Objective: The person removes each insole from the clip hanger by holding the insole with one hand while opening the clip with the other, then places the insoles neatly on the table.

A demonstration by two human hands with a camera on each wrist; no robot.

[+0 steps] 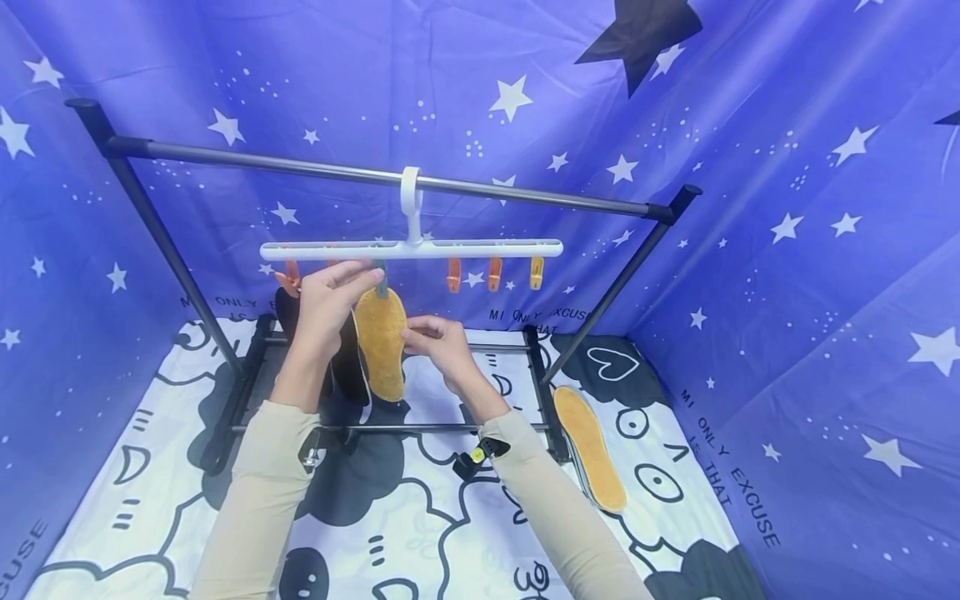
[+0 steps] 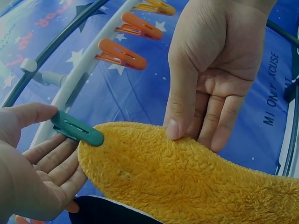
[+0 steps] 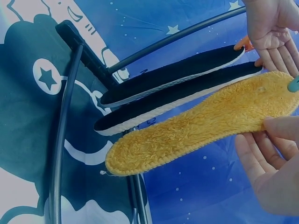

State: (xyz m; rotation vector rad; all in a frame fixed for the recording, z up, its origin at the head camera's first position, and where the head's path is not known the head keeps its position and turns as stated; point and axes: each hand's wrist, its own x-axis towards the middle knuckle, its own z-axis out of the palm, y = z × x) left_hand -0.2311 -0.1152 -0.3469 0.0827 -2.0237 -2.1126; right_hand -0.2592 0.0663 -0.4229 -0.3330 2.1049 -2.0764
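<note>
A fuzzy yellow insole (image 1: 382, 354) hangs from a green clothespin (image 2: 77, 129), which bites its upper end. My left hand (image 1: 324, 304) pinches that clothespin, thumb on its tail end and fingers below, as the left wrist view shows. Lower down, my right hand (image 1: 442, 346) holds the insole's side edge between thumb and fingers. Two dark insoles with pale edges, the outer insole (image 3: 177, 77) and the inner insole (image 3: 187, 100), hang beside the yellow one; in the head view my left hand partly hides them. The clothespins belong to a white hanger (image 1: 487, 249).
The hanger hooks over the top bar (image 1: 300, 162) of a dark metal rack. Right of the hands dangle two orange clothespins (image 1: 453, 275) and a yellow clothespin (image 1: 537, 273). Another yellow-topped insole (image 1: 588, 446) lies on the patterned cloth, right of the rack. Blue star-printed curtains surround everything.
</note>
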